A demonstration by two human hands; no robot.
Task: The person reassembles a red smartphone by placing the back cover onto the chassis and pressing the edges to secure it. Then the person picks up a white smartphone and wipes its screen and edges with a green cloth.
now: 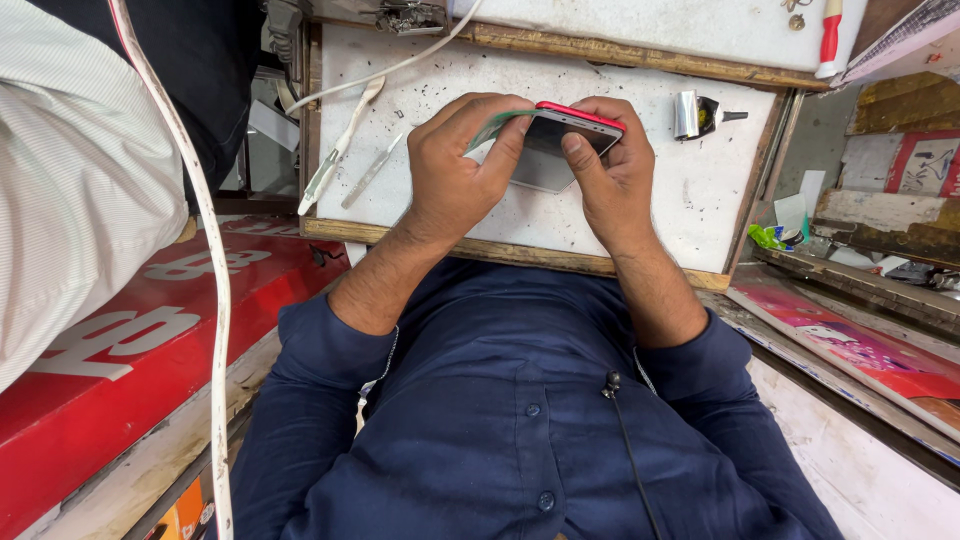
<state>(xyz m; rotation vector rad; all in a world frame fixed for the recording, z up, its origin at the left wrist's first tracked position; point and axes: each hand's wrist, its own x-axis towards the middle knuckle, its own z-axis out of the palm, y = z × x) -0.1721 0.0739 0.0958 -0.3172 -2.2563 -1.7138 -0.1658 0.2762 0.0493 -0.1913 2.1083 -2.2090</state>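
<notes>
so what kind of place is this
Probably a small phone repair stall: both hands, left hand and right hand, hold a red-edged phone over a scuffed white workboard, with metal tweezers lying nearby.

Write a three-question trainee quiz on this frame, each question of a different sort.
1. True or false: both hands grip the phone.
2. What lies nearest the left hand? A) tweezers B) red-handled tool C) cable
3. What colour is the phone's edge?

Key:
1. True; the right hand grips it too, above the board.
2. A
3. Red
</notes>
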